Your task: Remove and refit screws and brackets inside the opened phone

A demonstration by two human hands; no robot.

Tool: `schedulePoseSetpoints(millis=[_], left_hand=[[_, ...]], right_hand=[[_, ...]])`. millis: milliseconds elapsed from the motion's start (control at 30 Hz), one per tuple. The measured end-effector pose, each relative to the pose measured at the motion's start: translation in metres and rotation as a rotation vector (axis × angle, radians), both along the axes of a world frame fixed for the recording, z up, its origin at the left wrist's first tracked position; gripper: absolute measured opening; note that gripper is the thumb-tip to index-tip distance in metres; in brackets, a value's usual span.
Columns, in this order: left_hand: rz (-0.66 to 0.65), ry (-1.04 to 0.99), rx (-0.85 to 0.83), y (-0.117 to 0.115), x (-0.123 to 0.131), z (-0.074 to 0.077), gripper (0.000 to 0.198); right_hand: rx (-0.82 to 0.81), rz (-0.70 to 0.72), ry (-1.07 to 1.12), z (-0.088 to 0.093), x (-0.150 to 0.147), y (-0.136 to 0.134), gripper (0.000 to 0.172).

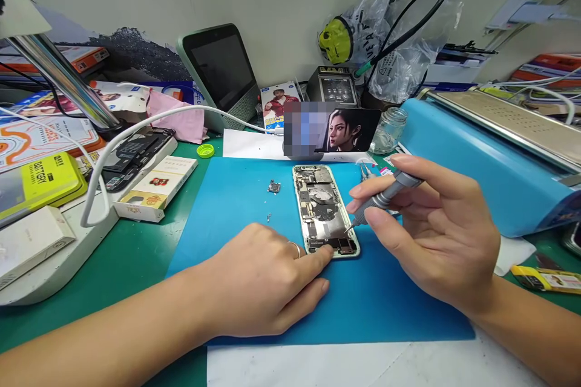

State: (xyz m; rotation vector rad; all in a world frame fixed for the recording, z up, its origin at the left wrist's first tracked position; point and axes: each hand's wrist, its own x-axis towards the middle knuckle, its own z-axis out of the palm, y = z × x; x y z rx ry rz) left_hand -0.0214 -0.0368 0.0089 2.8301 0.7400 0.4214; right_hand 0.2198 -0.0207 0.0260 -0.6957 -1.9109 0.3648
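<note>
An opened smartphone [323, 202] lies on a blue work mat [227, 193], with its battery, boards and a round coil showing. My left hand [267, 281], with a ring on one finger, rests at the phone's lower end. Its index fingertip touches the phone's bottom edge area and the thumb lies apart from it; the other fingers are partly hidden. In my right hand [436, 224] is a grey screwdriver [385, 196], held between thumb and fingers, its thin tip pointing down at the lower right of the phone's interior. Left of the phone are a small component [273, 186] and a tiny metal piece [269, 217].
A propped-up phone [347, 130] playing video stands behind the mat, near a glass jar [391, 130]. A blue machine [472, 169] borders the right side. To the left are a white cable [136, 118], a small box [158, 187] and a yellow battery package [49, 184].
</note>
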Motion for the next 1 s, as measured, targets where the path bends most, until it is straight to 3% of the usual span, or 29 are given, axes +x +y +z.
schedulePoseSetpoints(millis=[1000], left_hand=[[-0.008,0.024,-0.017,0.0007,0.0005,0.0019,0.032]], right_hand=[[-0.024,0.046,-0.077,-0.0010,0.0029,0.0001,0.074]])
